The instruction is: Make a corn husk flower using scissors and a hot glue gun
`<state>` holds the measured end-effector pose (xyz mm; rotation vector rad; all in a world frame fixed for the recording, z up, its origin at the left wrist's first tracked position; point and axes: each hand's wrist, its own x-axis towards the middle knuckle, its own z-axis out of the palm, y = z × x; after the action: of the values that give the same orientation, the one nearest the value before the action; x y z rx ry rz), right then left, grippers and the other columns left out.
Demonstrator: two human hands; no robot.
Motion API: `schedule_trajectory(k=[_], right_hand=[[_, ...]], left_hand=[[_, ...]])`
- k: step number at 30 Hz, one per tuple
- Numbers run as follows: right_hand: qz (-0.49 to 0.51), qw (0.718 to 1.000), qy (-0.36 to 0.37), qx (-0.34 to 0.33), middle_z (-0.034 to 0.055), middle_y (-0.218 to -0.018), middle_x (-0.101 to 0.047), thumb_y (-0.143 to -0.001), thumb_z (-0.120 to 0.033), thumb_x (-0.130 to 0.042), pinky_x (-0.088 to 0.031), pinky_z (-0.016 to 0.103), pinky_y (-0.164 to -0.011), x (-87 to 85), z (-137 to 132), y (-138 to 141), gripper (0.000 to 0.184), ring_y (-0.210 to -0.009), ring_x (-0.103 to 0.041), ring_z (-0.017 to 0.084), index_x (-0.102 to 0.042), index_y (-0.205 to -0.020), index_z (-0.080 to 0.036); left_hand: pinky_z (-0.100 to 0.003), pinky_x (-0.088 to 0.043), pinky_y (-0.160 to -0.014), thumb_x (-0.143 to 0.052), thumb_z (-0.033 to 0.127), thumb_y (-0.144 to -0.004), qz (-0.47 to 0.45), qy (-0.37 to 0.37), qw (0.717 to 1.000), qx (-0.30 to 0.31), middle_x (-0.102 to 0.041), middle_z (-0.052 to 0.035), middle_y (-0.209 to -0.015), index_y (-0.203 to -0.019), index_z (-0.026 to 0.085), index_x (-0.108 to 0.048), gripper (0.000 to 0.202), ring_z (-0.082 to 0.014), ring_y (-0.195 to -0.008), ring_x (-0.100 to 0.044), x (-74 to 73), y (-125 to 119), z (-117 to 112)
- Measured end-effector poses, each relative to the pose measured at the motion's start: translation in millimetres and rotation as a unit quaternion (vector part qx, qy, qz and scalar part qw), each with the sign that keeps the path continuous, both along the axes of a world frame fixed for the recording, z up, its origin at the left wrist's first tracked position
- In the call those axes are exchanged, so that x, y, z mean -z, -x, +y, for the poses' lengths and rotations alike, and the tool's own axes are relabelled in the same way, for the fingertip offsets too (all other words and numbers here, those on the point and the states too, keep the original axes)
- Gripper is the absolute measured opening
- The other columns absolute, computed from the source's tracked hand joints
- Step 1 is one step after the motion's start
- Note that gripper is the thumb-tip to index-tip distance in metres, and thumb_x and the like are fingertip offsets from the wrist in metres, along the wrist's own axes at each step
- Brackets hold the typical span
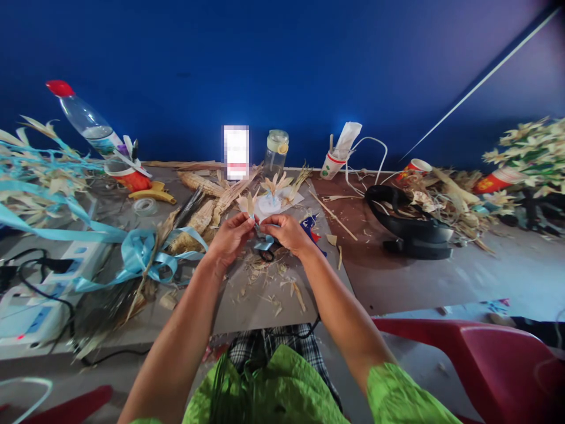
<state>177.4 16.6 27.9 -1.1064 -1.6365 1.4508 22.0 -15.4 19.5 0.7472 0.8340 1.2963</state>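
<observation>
Over the middle of the table, my left hand (232,237) pinches the base of a corn-husk flower (248,204) with pale upright petals. My right hand (286,231) is closed just beside it, fingertips pressed together at the wrapped stem. A short piece of light blue ribbon (264,243) hangs below the fingertips. Under it lies a black loop like a scissors handle (266,255), partly hidden. Right behind my hands, another husk flower (274,187) stands by a round white item (268,204). Husk scraps (260,268) are scattered beneath my wrists.
Loose blue ribbon (143,256), dried corn cobs (200,227) and a power strip (53,294) lie at left. A tilted plastic bottle (90,121) and glass jar (276,154) stand behind. To the right are a black headset-like object (410,227), paper cups (332,166) and a red chair (481,359).
</observation>
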Motion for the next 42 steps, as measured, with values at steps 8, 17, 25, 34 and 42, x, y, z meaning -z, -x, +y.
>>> schedule_trajectory(k=[8, 17, 25, 34, 42], right_hand=[[0.090, 0.995, 0.027, 0.028, -0.0029, -0.059, -0.054, -0.063, -0.045, -0.069, -0.037, 0.022, -0.059, 7.0, 10.0, -7.8, 0.031, -0.057, -0.045, 0.009, -0.063, -0.069, -0.015], [0.121, 0.990, -0.014, 0.067, -0.0019, -0.064, -0.058, -0.063, -0.041, -0.069, -0.038, 0.023, -0.064, 6.9, 9.1, -0.2, 0.027, -0.062, -0.048, 0.010, -0.061, -0.067, -0.015], [0.106, 0.991, -0.027, 0.077, 0.0000, -0.069, -0.061, -0.065, -0.046, -0.066, -0.041, 0.025, -0.071, 8.6, 9.2, 2.4, 0.029, -0.070, -0.053, 0.012, -0.062, -0.069, -0.017], [0.094, 0.992, -0.037, 0.077, 0.0004, -0.071, -0.061, -0.066, -0.047, -0.064, -0.042, 0.025, -0.071, 13.6, 12.4, 2.1, 0.030, -0.070, -0.052, 0.012, -0.062, -0.070, -0.017], [0.079, 0.992, -0.067, 0.072, -0.0001, -0.069, -0.058, -0.071, -0.045, -0.061, -0.040, 0.024, -0.068, 15.3, 12.0, 2.3, 0.028, -0.068, -0.051, 0.012, -0.063, -0.073, -0.017]], left_hand=[[-0.019, -0.034, -0.049, -0.075, 0.036, -0.064, 0.108, 0.013, 0.994, 0.026, -0.054, 0.0000, -0.064, -0.073, 0.013, -0.066, 0.026, -0.0064, -0.052, -0.043, 2.7, 5.3, 1.2], [-0.019, -0.033, -0.047, -0.076, 0.034, -0.063, 0.086, 0.041, 0.994, 0.049, -0.052, 0.0011, -0.065, -0.073, 0.013, -0.064, 0.026, -0.0035, -0.047, -0.040, -1.5, 7.1, -1.4], [-0.018, -0.031, -0.044, -0.077, 0.032, -0.061, 0.064, 0.053, 0.994, 0.068, -0.050, 0.0017, -0.060, -0.069, 0.012, -0.063, 0.025, -0.0028, -0.044, -0.037, -7.3, 10.6, -2.0], [-0.018, -0.029, -0.042, -0.077, 0.034, -0.060, 0.082, 0.059, 0.993, 0.058, -0.049, 0.0020, -0.056, -0.069, 0.013, -0.064, 0.027, -0.0035, -0.042, -0.035, -4.4, 10.9, -0.6], [-0.018, -0.029, -0.043, -0.076, 0.036, -0.062, 0.116, 0.035, 0.992, 0.018, -0.053, 0.0004, -0.057, -0.070, 0.013, -0.065, 0.027, -0.0035, -0.042, -0.036, 5.4, 15.4, 3.9]])
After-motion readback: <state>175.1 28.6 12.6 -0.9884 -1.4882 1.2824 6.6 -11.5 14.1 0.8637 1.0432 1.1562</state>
